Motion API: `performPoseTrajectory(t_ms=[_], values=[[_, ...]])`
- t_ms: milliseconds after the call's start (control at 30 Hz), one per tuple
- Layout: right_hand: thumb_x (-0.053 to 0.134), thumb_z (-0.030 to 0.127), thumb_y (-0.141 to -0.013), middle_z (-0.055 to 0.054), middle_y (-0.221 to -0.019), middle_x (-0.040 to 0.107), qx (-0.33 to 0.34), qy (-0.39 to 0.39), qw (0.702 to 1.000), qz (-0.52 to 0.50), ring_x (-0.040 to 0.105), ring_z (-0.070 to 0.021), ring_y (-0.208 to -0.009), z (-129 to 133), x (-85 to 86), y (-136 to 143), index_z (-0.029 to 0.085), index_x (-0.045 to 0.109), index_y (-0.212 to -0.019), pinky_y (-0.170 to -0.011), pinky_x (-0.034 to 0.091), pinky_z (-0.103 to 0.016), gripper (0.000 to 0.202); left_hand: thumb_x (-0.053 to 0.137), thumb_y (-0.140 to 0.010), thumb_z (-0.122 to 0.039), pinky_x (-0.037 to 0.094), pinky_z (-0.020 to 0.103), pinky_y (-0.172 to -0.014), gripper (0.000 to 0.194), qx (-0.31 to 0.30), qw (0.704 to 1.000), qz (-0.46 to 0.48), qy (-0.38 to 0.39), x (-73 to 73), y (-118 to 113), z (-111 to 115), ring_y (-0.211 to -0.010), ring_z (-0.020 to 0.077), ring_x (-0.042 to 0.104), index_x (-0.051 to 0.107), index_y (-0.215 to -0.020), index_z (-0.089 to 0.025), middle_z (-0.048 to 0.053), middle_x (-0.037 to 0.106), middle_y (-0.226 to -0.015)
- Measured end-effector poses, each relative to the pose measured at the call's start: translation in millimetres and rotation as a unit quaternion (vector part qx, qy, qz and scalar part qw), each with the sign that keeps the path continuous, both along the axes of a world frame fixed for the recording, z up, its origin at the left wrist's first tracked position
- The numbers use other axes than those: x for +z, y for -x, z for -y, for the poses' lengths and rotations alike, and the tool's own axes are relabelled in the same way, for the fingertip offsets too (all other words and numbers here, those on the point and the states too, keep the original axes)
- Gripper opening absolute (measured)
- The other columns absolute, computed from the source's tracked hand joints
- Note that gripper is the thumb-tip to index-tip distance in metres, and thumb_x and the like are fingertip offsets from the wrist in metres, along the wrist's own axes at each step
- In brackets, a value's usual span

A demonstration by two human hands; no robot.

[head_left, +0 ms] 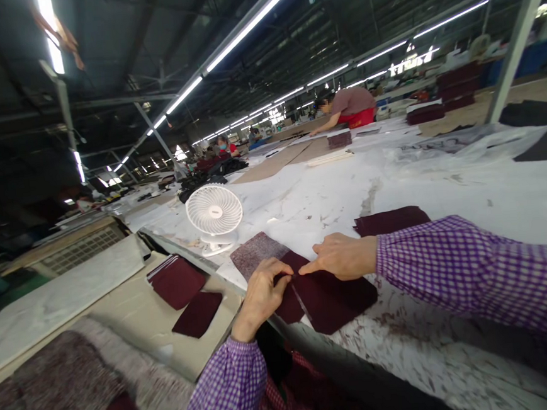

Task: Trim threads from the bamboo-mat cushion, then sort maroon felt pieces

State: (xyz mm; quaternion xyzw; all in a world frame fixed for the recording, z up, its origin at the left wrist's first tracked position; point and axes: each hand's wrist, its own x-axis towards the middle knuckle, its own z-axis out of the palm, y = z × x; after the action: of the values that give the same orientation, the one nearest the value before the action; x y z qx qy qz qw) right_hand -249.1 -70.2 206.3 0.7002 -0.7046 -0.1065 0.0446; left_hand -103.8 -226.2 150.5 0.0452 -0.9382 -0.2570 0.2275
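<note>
A dark maroon fabric piece (340, 297) lies at the near edge of the white-topped table, over other maroon pieces. My left hand (264, 291) is closed, with thumb and index finger pinching at the fabric's upper left edge. My right hand (346, 255) rests on the same piece. Its index finger stretches out to touch the fabric just right of my left fingertips, and the other fingers are partly bent. Beyond my left hand lies a speckled greyish-maroon piece (261, 251). Another maroon piece (391, 220) lies behind my right wrist.
A small white fan (214, 211) stands behind my left hand. A lower surface (168, 314) at left carries a stack of maroon pieces (178, 282) and a loose piece (197, 314). Clear plastic sheeting (468, 145) lies farther back. A person (353, 107) leans over the far table.
</note>
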Motion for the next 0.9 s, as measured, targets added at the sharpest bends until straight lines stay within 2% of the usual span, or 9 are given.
performPoseTrajectory(t_ms=[133, 300, 400, 467, 567, 633, 733, 833, 900], values=[[0.049, 0.01, -0.081, -0.009, -0.088, 0.066, 0.004, -0.025, 1.0, -0.011, 0.054, -0.0162, -0.063, 4, 1.6, -5, 0.037, 0.05, -0.133, -0.057, 0.032, -0.028, 0.059, 0.049, -0.084, -0.007, 0.042, 0.028, -0.079, 0.019, -0.001, 0.999, -0.009, 0.03, -5.6, 1, 1, -0.086, 0.0162, 0.054, 0.063, -0.078, -0.019, 0.002, 0.06, -0.085], [0.04, 0.012, -0.089, -0.01, -0.092, 0.064, 0.025, -0.015, 0.999, -0.021, 0.057, -0.017, -0.066, 8, 0.8, -14, 0.04, 0.045, -0.135, -0.059, 0.034, -0.029, 0.055, 0.048, -0.087, -0.011, 0.043, 0.029, -0.08, 0.016, -0.015, 1.0, -0.009, -0.003, -4.6, -6, 7, -0.087, 0.016, 0.055, 0.06, -0.079, -0.018, 0.003, 0.06, -0.086], [0.045, 0.019, -0.09, -0.012, -0.108, 0.059, 0.004, -0.014, 1.0, -0.011, 0.059, -0.0216, -0.078, 5, -2.0, -6, 0.041, 0.039, -0.139, -0.064, 0.037, -0.031, 0.053, 0.051, -0.089, -0.026, 0.044, 0.032, -0.084, 0.011, -0.014, 1.0, 0.006, -0.018, -0.9, -18, 4, -0.091, 0.0176, 0.056, 0.059, -0.091, -0.019, 0.004, 0.06, -0.093], [0.056, 0.027, -0.087, -0.012, -0.108, 0.059, -0.032, 0.002, 0.998, 0.047, 0.058, -0.0247, -0.088, 4, -6.1, 5, 0.032, 0.041, -0.138, -0.07, 0.039, -0.032, 0.054, 0.061, -0.083, -0.04, 0.045, 0.035, -0.088, 0.028, -0.02, 0.999, 0.02, -0.016, 0.0, -27, 0, -0.098, 0.0201, 0.055, 0.056, -0.102, -0.02, 0.006, 0.059, -0.103], [0.064, 0.034, -0.081, -0.007, -0.092, 0.063, -0.064, 0.014, 0.986, 0.154, 0.056, -0.023, -0.09, 5, -14.3, 20, 0.019, 0.059, -0.115, -0.076, 0.04, -0.031, 0.038, 0.07, -0.071, -0.051, 0.044, 0.039, -0.094, 0.057, -0.035, 0.999, 0.036, 0.011, -2.7, -39, -6, -0.11, 0.0235, 0.052, 0.049, -0.115, -0.023, 0.008, 0.055, -0.118], [0.066, 0.033, -0.078, -0.006, -0.087, 0.062, -0.046, 0.025, 0.981, 0.186, 0.055, -0.0214, -0.088, 6, -16.0, 28, 0.017, 0.064, -0.094, -0.076, 0.04, -0.03, 0.022, 0.069, -0.071, -0.054, 0.043, 0.042, -0.097, 0.059, -0.034, 0.998, 0.043, 0.035, -6.2, -43, -9, -0.115, 0.0249, 0.049, 0.048, -0.118, -0.024, 0.009, 0.051, -0.124], [0.063, 0.029, -0.077, -0.006, -0.087, 0.062, -0.034, 0.062, 0.967, 0.245, 0.054, -0.0188, -0.082, 0, -2.9, 46, 0.015, 0.062, -0.085, -0.072, 0.04, -0.028, 0.016, 0.063, -0.076, -0.054, 0.042, 0.046, -0.1, 0.053, -0.028, 0.996, 0.047, 0.069, -10.8, -46, -13, -0.121, 0.0268, 0.046, 0.048, -0.118, -0.024, 0.01, 0.047, -0.132], [0.058, 0.031, -0.078, -0.007, -0.088, 0.064, -0.045, 0.056, 0.928, 0.367, 0.056, -0.0174, -0.078, -24, 23.6, 81, 0.012, 0.058, -0.092, -0.068, 0.041, -0.027, 0.024, 0.066, -0.075, -0.051, 0.043, 0.046, -0.101, 0.056, -0.033, 0.995, 0.037, 0.091, -14.5, -47, -17, -0.123, 0.0276, 0.046, 0.049, -0.12, -0.023, 0.011, 0.048, -0.134], [0.056, 0.036, -0.078, -0.009, -0.095, 0.065, -0.089, 0.039, 0.908, 0.408, 0.058, -0.0182, -0.082, -46, 36.7, 111, 0.013, 0.057, -0.1, -0.069, 0.042, -0.027, 0.031, 0.065, -0.078, -0.046, 0.044, 0.044, -0.1, 0.046, -0.035, 0.995, 0.022, 0.091, -17.6, -48, -19, -0.12, 0.0259, 0.049, 0.054, -0.116, -0.023, 0.009, 0.053, -0.129]])
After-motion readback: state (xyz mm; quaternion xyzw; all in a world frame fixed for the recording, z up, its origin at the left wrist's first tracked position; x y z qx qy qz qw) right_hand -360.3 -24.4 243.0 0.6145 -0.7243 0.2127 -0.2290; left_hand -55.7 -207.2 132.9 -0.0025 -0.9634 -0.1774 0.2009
